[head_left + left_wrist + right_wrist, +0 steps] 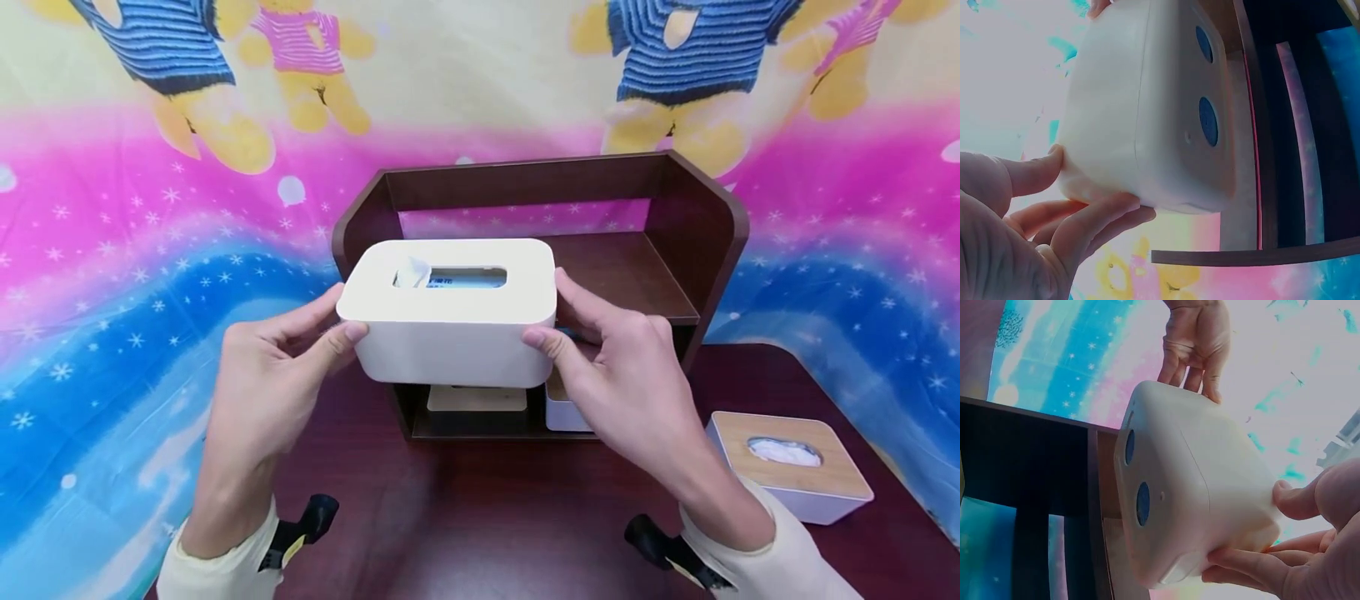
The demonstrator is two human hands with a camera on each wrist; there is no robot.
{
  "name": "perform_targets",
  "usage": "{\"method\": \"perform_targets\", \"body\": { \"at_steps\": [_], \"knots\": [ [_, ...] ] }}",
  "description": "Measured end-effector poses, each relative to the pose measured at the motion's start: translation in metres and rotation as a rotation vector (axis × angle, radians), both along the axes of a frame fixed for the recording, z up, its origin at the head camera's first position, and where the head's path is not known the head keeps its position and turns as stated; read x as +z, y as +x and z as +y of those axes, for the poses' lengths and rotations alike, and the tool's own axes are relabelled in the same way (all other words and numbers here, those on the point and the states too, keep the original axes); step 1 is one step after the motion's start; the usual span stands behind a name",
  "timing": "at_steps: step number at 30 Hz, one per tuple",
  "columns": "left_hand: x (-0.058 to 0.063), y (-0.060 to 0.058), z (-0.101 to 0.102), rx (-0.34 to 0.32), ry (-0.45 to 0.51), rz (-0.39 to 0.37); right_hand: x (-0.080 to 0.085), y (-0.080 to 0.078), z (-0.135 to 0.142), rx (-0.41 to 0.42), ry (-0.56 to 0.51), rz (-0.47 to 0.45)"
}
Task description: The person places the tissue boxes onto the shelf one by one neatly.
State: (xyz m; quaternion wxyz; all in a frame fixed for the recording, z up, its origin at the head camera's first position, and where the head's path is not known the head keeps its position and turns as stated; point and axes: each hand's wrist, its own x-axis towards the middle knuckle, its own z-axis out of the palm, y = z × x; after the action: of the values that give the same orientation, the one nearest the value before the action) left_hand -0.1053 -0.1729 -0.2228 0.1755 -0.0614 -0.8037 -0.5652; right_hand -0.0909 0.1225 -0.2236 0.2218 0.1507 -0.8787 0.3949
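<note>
A white tissue box (450,352) with rounded corners is held up in the air in front of a dark wooden shelf. Through the oval slot in its top, a tuft of white tissue (413,273) and a blue printed pack show. My left hand (273,375) grips the box's left end, thumb on the front face. At the right end, my right hand (626,371) holds it the same way. Both wrist views reveal the underside, with two round holes (1208,120) showing blue. Fingers behind the box are partly hidden in the head view.
The dark brown shelf (708,225) stands on a dark red-brown table (480,508). Its lower level holds a white box with a wooden top (567,412) and a pale flat piece (477,398). Another wood-topped tissue box (795,454) sits at right. A printed cloth (112,275) hangs behind.
</note>
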Motion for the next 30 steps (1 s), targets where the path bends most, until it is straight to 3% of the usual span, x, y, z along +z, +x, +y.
{"method": "perform_targets", "body": {
  "at_steps": [4,10,18,30],
  "knots": [
    [0.005,-0.011,0.003,0.024,-0.014,-0.018,0.005,-0.014,-0.002,-0.023,0.015,0.014],
    [0.007,-0.032,0.009,0.027,0.040,0.007,0.008,-0.041,-0.007,-0.025,-0.036,0.035],
    [0.003,-0.054,0.019,0.075,0.056,0.077,0.005,-0.065,-0.013,-0.055,-0.111,0.043],
    [-0.010,-0.077,0.035,0.174,0.044,0.194,-0.004,-0.089,-0.019,-0.085,-0.193,0.031]
  ]
}}
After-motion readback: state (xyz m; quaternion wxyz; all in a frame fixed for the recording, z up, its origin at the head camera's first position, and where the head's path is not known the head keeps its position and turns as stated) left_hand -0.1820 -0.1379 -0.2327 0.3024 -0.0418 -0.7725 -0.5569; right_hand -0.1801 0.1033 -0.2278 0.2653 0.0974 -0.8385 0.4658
